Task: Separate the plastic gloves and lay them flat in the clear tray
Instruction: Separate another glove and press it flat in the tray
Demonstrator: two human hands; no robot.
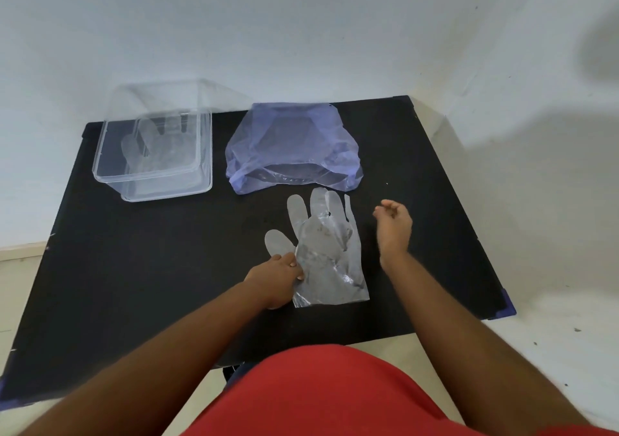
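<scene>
A stack of thin clear plastic gloves (326, 244) lies flat on the black table (167, 251), fingers pointing away from me. My left hand (276, 280) pinches the stack's left edge near the thumb, with its fingers on the plastic. My right hand (393, 226) hovers just right of the gloves with its fingers loosely curled, holding nothing. The clear tray (110, 176) stands at the back left of the table, and a glove (155, 144) lies flat inside it.
A crumpled blue-violet plastic bag (291, 144) sits at the back centre, just beyond the gloves' fingertips. White walls close in behind the table and on its right. My red clothing fills the bottom of the view.
</scene>
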